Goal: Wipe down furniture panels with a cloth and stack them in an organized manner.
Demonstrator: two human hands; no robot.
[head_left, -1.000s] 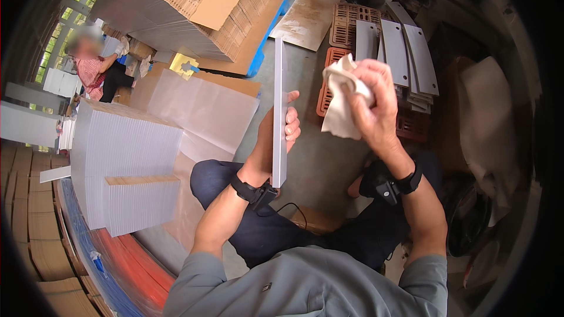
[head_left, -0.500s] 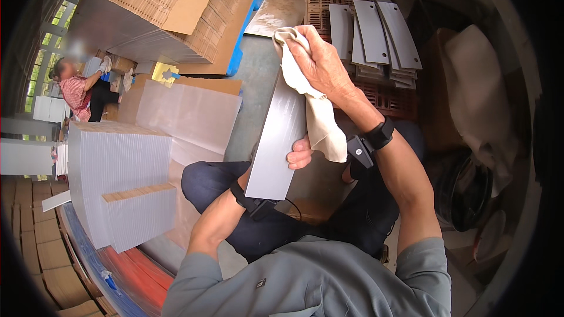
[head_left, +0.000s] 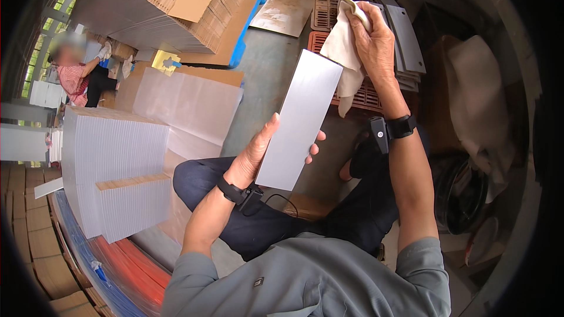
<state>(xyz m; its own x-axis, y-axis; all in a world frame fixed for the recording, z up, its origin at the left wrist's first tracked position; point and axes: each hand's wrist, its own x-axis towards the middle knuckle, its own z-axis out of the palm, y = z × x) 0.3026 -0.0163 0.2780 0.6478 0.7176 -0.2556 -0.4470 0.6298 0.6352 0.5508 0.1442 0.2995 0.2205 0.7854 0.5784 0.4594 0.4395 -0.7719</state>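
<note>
Panel [head_left: 298,118]: a long grey rectangular sheet, flat face toward the camera, held in front of the seated person above the lap, tilted so its far end leans right. The near end sits in the left hand [head_left: 254,155], thumb along the left edge and fingertips [head_left: 314,144] curled round the right edge, so the grip is closed on the panel. The right hand [head_left: 371,38] is closed round a bunched pale cloth [head_left: 346,53] at the panel's far right corner; the cloth hangs down beside the right edge and touches it there.

Judgement on the wiping: the cloth works best pressed flat and drawn along the length in one pass, with the left hand bracing only by the edges (fingers on the face would leave fresh marks). The panel is supported at one end only, so heavy pressure at the far corner could lever it out of the grip.

Pose: left forearm rises from lower left, wrist bent back, dark wristband [head_left: 230,191] with a cable. Right arm is extended far, nearly straight, with a dark band [head_left: 401,126] at the wrist.

Around: stack of pale sheets [head_left: 114,164] to the left, reddish crates [head_left: 352,53] with more grey panels [head_left: 402,38] far right, cardboard stack [head_left: 164,0] far left, another person seated far left [head_left: 76,76].
</note>
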